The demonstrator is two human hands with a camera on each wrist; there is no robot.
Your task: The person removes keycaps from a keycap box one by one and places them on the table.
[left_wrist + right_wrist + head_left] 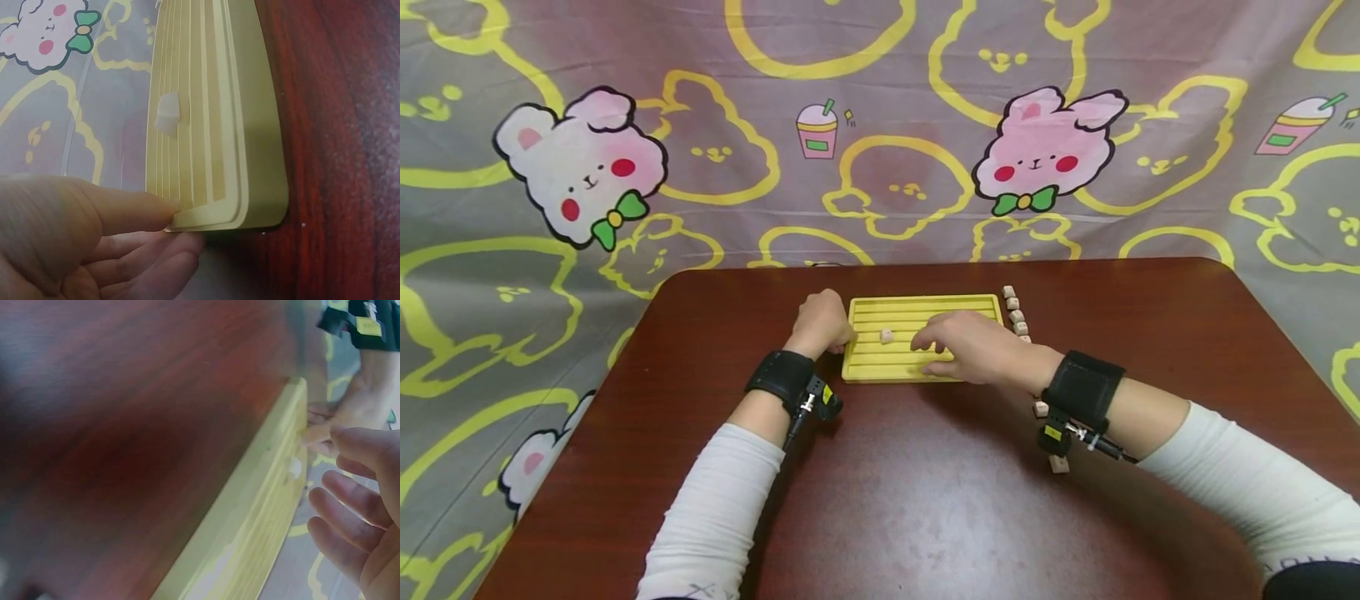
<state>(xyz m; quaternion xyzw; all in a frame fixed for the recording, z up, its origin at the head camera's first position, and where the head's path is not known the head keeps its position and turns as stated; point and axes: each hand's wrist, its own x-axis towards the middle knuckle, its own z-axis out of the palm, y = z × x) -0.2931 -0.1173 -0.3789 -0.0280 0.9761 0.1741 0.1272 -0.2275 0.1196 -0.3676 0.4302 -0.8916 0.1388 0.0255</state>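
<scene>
A yellow ridged tray (887,371) lies on the table, with one small pale cube (886,336) on its ridges left of the middle. My left hand (822,321) pinches the tray's left end. In the left wrist view the thumb (134,209) lies on top of the rim and the other fingers are underneath. Over the right half of the tray is my right hand (973,346), its fingers loosely bent and apart, holding nothing. The right wrist view shows a gap between thumb and fingers (350,531). That hand and forearm hide part of the tray's right side.
Beside the tray's right end, several small pale cubes (1017,317) form a column on the brown table (880,500). Nearer cubes (1058,464) show below the right forearm, which covers part of the column. A patterned cloth (910,108) hangs behind the table.
</scene>
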